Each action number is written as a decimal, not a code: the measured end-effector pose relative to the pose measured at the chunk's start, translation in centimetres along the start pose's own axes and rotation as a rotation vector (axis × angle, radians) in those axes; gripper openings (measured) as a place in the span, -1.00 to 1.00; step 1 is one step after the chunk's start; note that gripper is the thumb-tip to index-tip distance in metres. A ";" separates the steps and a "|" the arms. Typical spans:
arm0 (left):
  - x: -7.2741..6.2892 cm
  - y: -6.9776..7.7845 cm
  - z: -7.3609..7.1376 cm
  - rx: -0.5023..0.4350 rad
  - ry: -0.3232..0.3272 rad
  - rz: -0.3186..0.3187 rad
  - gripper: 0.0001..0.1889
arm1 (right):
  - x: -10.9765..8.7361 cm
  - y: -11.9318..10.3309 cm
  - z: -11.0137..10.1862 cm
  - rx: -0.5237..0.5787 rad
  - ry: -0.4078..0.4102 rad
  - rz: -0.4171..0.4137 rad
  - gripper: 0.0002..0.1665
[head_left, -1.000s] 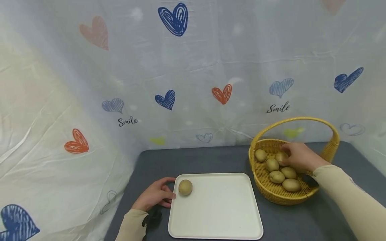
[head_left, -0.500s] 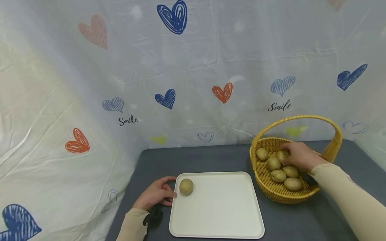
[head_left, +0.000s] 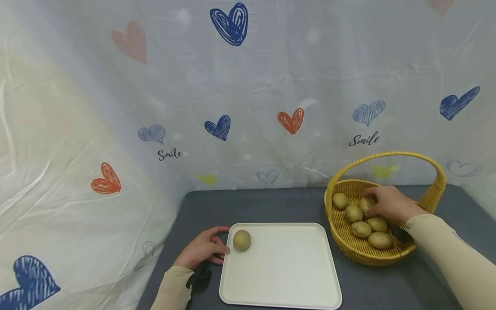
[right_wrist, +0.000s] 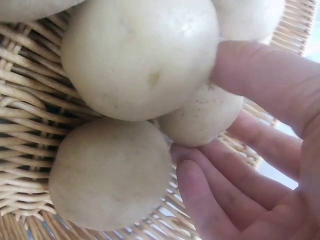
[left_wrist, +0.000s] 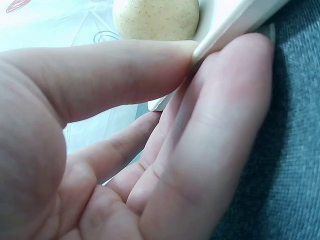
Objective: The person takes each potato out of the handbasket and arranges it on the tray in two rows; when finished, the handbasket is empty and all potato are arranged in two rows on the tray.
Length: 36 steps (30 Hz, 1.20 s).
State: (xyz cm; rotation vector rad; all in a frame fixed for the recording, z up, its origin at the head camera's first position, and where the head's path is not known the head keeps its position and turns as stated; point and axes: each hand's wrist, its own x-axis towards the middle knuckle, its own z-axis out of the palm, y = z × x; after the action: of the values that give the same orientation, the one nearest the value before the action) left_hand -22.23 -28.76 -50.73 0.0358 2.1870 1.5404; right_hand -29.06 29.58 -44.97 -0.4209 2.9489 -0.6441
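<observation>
My left hand (head_left: 203, 249) pinches the left rim of a white rectangular tray (head_left: 286, 275). In the left wrist view the thumb (left_wrist: 145, 67) lies on top of the rim and the fingers are beneath it. One round potato (head_left: 242, 240) sits in the tray's far left corner. At the right, my right hand (head_left: 393, 203) reaches into a yellow wicker basket (head_left: 358, 257) that holds several potatoes. Its thumb and fingers are around a potato (head_left: 366, 204) near the back, partly covered by the hand. The right wrist view shows that potato (right_wrist: 202, 120) between thumb and fingers, behind two nearer ones.
The basket's tall arched handle (head_left: 387, 154) stands up over the right forearm's side. Both stand on a dark grey table (head_left: 255, 204). A pale curtain (head_left: 248, 86) printed with hearts hangs behind and to the left.
The head view has shifted slightly. The left hand stays at the tray's rim, and the right hand stays on the same potato in the basket with hardly any movement.
</observation>
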 end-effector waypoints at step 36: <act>0.1 -0.5 -0.1 0.009 0.008 0.016 -0.15 | -6.0 -17.3 5.6 0.161 0.145 -0.256 -0.34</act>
State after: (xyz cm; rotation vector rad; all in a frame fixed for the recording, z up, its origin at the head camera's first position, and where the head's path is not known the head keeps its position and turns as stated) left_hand -22.27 -29.00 -51.15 0.0501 2.2046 1.5415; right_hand -18.23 14.01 -42.54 -0.7737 2.9714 -0.9711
